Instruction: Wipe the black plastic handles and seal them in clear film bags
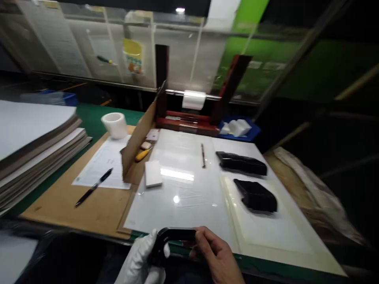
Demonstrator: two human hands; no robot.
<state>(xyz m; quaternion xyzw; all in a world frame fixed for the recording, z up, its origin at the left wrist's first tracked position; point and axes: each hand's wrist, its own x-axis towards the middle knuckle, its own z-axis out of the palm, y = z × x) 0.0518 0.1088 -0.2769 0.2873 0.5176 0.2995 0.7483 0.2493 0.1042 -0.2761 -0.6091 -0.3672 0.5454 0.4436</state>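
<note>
The gloved left hand (139,258) is closed around one end of a curved black piece (174,236), pinched at the other by the bare right hand (217,254) just above the table edge (266,265); it seems light and stiff, best held by both ends.

The left hand (137,258) wears a snug white fabric glove (139,256); the right hand (216,250) is bare.

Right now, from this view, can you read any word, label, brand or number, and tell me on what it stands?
Yellow poster behind the glass: too blurred to read.
White paper sheet on the desk: small marks, too small to read.
Printed wall sheets: too blurred to read.
White labels on the green panel: too blurred to read.
</note>
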